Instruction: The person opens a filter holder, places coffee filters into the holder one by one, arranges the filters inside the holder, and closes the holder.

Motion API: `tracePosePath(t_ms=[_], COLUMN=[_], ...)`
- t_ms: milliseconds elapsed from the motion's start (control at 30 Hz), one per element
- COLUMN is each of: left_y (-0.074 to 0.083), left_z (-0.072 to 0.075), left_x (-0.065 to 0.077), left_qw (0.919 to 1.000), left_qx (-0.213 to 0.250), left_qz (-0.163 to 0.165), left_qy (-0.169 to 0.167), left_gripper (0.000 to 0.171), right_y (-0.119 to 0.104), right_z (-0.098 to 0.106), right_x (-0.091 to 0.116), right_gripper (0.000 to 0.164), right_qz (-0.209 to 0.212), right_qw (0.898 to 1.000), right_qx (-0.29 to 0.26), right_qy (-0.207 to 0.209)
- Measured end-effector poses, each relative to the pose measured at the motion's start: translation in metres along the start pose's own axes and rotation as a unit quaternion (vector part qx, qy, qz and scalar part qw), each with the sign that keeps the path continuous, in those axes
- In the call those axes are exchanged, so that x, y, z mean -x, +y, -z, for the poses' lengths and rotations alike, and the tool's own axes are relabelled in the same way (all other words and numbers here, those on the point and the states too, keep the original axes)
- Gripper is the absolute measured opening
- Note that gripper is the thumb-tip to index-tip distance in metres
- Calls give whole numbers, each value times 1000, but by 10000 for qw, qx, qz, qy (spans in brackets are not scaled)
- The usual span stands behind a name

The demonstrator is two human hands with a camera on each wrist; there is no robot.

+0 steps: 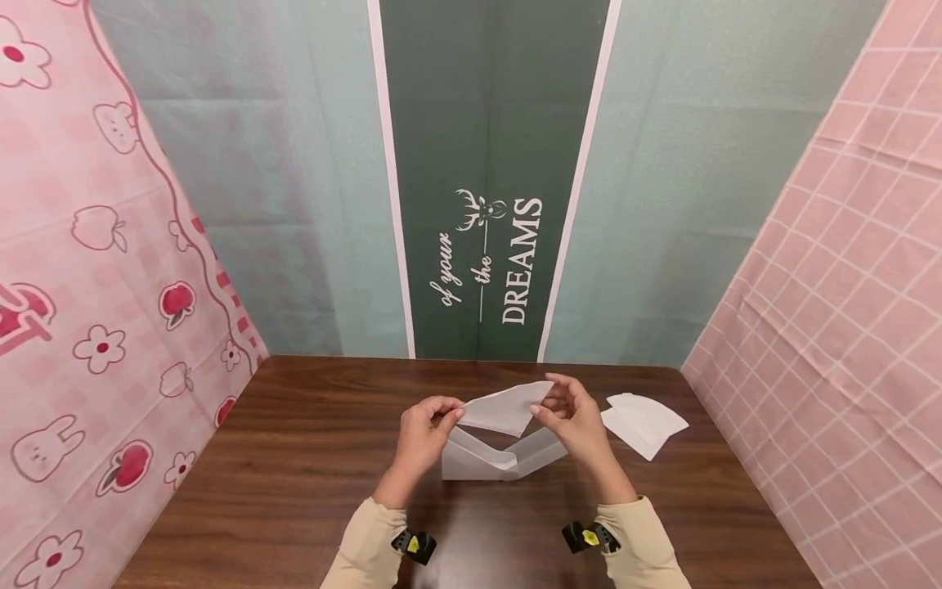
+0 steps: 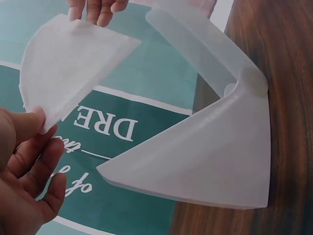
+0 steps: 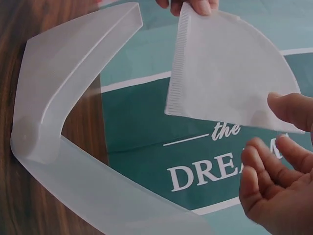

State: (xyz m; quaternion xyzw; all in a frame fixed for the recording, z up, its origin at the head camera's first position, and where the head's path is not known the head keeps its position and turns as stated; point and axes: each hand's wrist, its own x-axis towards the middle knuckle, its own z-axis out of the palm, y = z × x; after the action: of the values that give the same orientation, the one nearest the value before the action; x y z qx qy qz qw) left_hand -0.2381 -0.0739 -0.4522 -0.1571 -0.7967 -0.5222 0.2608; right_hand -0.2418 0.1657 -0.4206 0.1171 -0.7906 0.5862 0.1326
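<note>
A white, fan-shaped paper coffee filter [image 1: 504, 407] is held up between my two hands. My left hand [image 1: 425, 433] pinches one corner between thumb and fingers. At the opposite side, my right hand [image 1: 581, 425] pinches the filter's edge, thumb in front, its other fingers loosely bent. A crimped seam runs along one straight side of the filter [image 3: 225, 68], plain in the right wrist view. Below and nearer me, a translucent white plastic case [image 1: 477, 462] stands on the table, its two hinged halves spread apart in a V. Neither hand appears to grip the case.
Several more white filters [image 1: 648, 425] lie overlapping on the dark wooden table [image 1: 294, 466], to the right of my right hand. A green printed cloth [image 1: 471, 123] hangs behind the table, with pink cloths at both sides.
</note>
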Motion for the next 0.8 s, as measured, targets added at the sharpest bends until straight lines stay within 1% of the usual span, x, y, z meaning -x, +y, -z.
tracePosePath(t_ms=[100,200,267,400,533,667,800], left_y=[1,1,2,2,3,5,6], left_z=[1,1,1,0,-2,-4,-6], left_x=[-1,-2,-1,1,1,1,1], left_qw=[9994,9982,9969,9942,9923,9899,9881], left_qx=[-256,-493,-656,-868,-981,-1166,-1256], left_qz=[-214,-343,-436,-597,-722,-781,-849], left_qy=[14,4,-54,-218,-239,-213,-277], left_gripper=[7,3,4,4,5,8,8], right_y=[-1,0,-1,-1,0,0,0], right_z=[0,-1,-2,-6,-14,-21,-26], right_x=[1,1,2,3,2,1,0], right_gripper=[51,46,41,35,33,28,22], right_qz=[237,660,995,1364,1628,2031,2351], right_qw=[9984,9923,9863,9782,9705,9564,9393], right_qx=[509,1039,1306,1567,1767,2057,2440], right_qy=[59,145,157,25,-213,-412,-545])
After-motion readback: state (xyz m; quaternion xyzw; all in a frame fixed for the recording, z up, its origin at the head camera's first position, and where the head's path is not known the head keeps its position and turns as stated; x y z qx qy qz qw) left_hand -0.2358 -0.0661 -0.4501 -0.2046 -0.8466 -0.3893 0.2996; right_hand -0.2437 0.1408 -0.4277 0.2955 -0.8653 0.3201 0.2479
